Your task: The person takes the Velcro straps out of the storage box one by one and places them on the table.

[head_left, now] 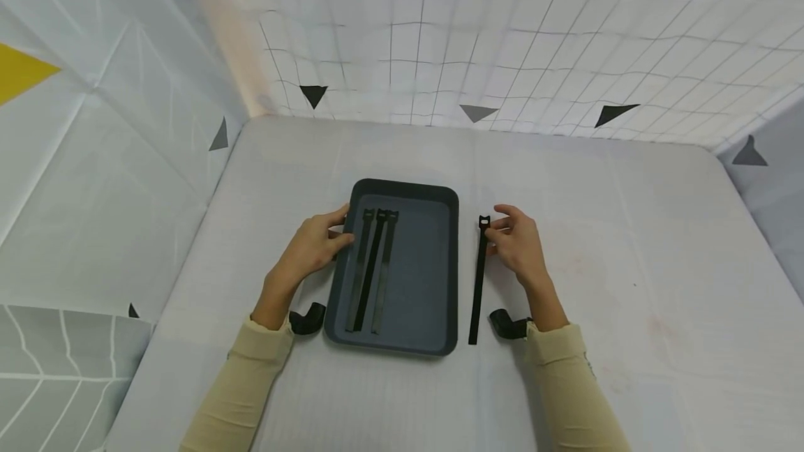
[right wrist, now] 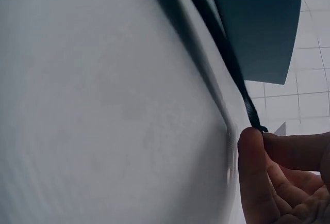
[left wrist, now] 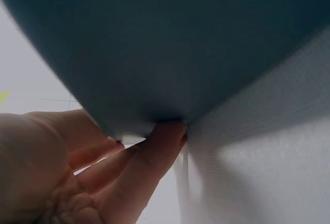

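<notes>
A dark grey rectangular tray (head_left: 423,264) stands on the white table, with three black hook-and-loop cable ties (head_left: 370,274) lying lengthwise in its left half. My left hand (head_left: 314,246) grips the tray's left side, thumb over the rim; in the left wrist view, fingertips (left wrist: 172,131) press the tray's outer wall (left wrist: 149,69) near its lower edge. To the right of the tray, my right hand (head_left: 516,243) pinches another black cable tie (head_left: 479,291) near its slotted head between thumb and finger. In the right wrist view this strap (right wrist: 232,69) runs away from the fingertips, above the table.
Black wrist-worn devices (head_left: 308,318) stick out inward from both cuffs, close to the tray and the strap. White sheeting with a grid (head_left: 433,54) and dark triangles rises behind the table (head_left: 628,264). More sheeting (head_left: 107,194) hangs at the left.
</notes>
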`<control>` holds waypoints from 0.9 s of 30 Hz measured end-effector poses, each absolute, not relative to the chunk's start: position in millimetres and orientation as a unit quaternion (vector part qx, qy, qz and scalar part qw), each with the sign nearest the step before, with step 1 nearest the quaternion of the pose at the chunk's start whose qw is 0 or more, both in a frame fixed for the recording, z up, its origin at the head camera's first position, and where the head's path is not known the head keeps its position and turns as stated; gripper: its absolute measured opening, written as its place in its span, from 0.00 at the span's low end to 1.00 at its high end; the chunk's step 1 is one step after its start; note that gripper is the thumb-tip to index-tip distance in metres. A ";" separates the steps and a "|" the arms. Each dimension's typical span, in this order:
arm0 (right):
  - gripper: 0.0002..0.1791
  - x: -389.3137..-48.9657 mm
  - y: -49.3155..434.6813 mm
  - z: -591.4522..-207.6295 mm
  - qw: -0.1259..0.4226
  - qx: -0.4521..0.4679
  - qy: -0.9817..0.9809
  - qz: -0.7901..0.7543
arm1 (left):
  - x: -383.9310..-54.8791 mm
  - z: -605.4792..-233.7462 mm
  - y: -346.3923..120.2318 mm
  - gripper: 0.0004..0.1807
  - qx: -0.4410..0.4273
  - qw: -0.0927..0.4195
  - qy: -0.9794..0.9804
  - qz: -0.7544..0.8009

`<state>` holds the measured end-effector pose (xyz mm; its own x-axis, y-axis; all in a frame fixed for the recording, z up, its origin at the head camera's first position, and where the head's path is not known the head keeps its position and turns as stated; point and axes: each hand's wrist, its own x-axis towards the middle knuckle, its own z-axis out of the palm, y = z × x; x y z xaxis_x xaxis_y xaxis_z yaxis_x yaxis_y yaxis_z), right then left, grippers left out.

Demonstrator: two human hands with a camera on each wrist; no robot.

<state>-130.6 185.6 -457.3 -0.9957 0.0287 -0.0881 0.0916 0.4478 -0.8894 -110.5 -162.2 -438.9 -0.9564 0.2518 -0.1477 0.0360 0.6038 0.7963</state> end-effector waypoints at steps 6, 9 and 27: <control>0.28 -132.0 189.9 -461.0 0.039 0.022 0.857 -0.513 | -110.6 -438.5 -160.4 0.36 0.084 0.122 0.888 0.435; 0.27 -132.8 189.9 -461.4 0.041 0.019 0.860 -0.509 | -111.3 -438.7 -160.6 0.36 0.086 0.118 0.889 0.433; 0.24 -130.2 187.0 -459.0 0.054 0.027 0.877 -0.476 | -110.6 -438.4 -161.8 0.36 0.085 0.120 0.892 0.428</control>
<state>-130.2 187.0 -459.0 -0.9927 -0.0047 -0.1202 0.0982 0.5455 -0.8323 -110.6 -161.8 -438.4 -0.9569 0.2545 -0.1401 0.0497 0.6186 0.7841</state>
